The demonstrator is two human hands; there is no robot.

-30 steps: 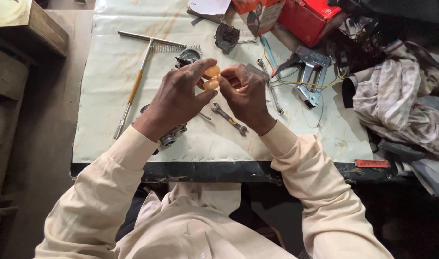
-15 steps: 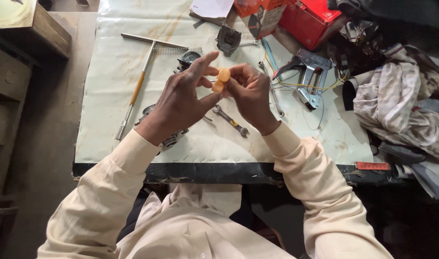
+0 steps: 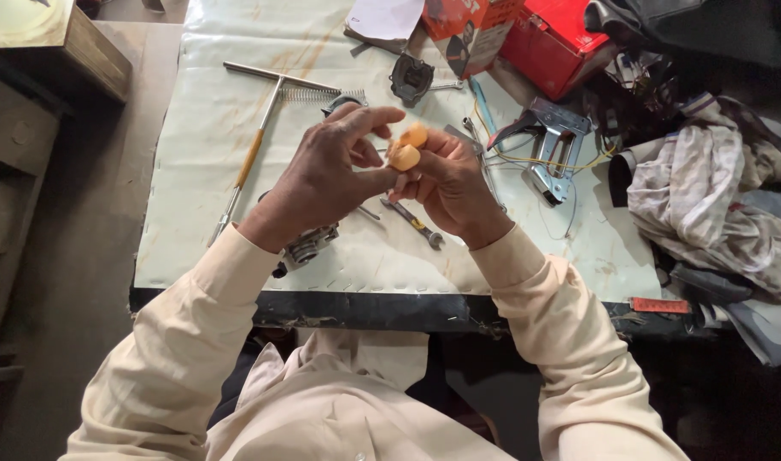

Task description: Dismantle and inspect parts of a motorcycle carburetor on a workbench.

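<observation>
A: State the work surface and the large items on it.
B: A pale sheet-covered workbench (image 3: 236,128) fills the view. A red cardboard box (image 3: 554,43) sits at 1 o'clock; a crumpled striped cloth (image 3: 706,196) lies at 3 o'clock.
A: Tools?
B: A long T-handled metal bar with an orange grip (image 3: 258,145) lies at 10 o'clock. A grey metal stapler-type tool (image 3: 548,145) sits at 2 o'clock. A small steel spanner (image 3: 412,224) lies just below the hands.
A: Hand condition?
B: The left hand (image 3: 322,179) and right hand (image 3: 446,183) meet at centre, above the bench. Both sets of fingertips are closed on a small orange rounded part (image 3: 405,154), possibly two pieces; the view is unclear.
</observation>
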